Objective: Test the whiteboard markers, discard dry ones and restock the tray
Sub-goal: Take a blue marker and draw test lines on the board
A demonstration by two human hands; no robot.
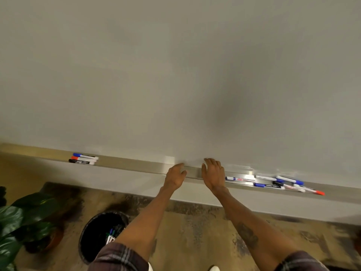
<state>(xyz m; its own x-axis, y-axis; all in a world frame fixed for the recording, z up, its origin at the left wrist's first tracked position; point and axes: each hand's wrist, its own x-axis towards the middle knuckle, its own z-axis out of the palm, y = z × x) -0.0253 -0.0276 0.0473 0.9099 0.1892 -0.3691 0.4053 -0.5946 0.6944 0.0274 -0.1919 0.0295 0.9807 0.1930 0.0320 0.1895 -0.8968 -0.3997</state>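
At the whiteboard point(175, 75), as my head camera shows it: both my bare hands are at the middle of the metal tray point(136, 163) that runs along the board's lower edge. My left hand point(175, 177) is over the tray's front lip, its fingers point(180, 165) loosely bent and holding nothing, the forefinger stretched toward the board. Just beside it, my right hand point(213, 174) reaches across the tray, its fingers point(212, 162) apart, relaxed and holding nothing. Their tips are at the foot of the board, and I cannot tell whether they touch it.

Well to the left on the tray, three capped markers lie side by side. The blue marker point(85, 155) is nearest the board, the red marker point(84, 159) is in the middle and the black marker point(82, 162) is at the front. To the right of my right hand a loose pile point(273, 182) of markers lies crisscrossed on the tray, with blue and black caps and one red cap point(320, 192) at its far end. The nearest of them lies just beside my right wrist.

Below, on the mottled floor point(195, 231), a black bin point(97, 227) stands left of my left forearm, with several discards point(114, 233) inside. A leafy plant point(17, 218) stands at far left. Plaid sleeves point(121, 257) show at the bottom edge.
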